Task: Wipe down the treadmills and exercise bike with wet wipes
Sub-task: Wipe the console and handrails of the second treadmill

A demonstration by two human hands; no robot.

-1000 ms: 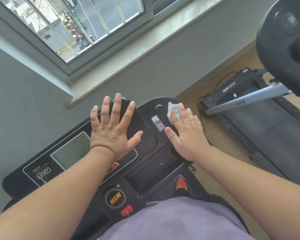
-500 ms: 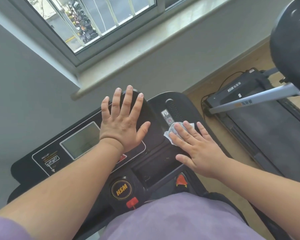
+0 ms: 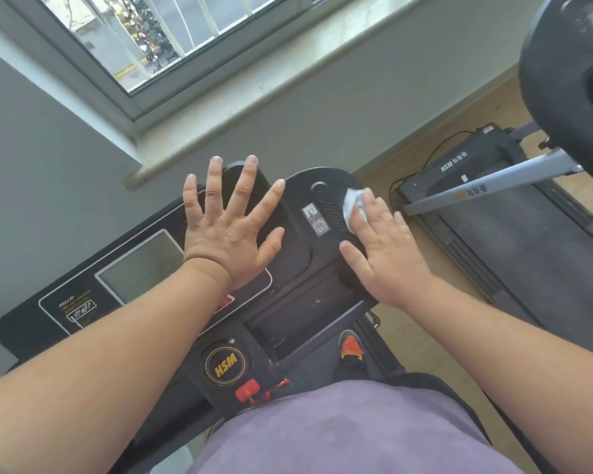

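- Pressing flat on the treadmill console [image 3: 298,268], your left hand [image 3: 226,230] lies with all its fingers straight and spread wide, palm down, holding nothing.
- Your right hand [image 3: 387,254] also lies palm down with straight fingers, pushing a white wet wipe [image 3: 351,206] against the console's right wing; the wipe is bunched under the fingertips and only its far edge shows past them.
- The wipe sits just beside the perforated speaker grille [image 3: 327,206] and near a small QR sticker [image 3: 320,226], which lies between your two hands.
- The grey display screen [image 3: 141,268] is left of your left wrist, partly covered by that forearm.
- A round HSM logo [image 3: 225,367] and a red safety key [image 3: 249,388] sit at the near edge of the console, close to your purple shirt [image 3: 339,432].
- A second treadmill [image 3: 514,234] stands on the wooden floor [image 3: 421,248] to your right, its grey upright bar [image 3: 493,184] slanting across the belt.
- A window [image 3: 172,32] and its sill [image 3: 254,97] run along the grey wall ahead of the console.
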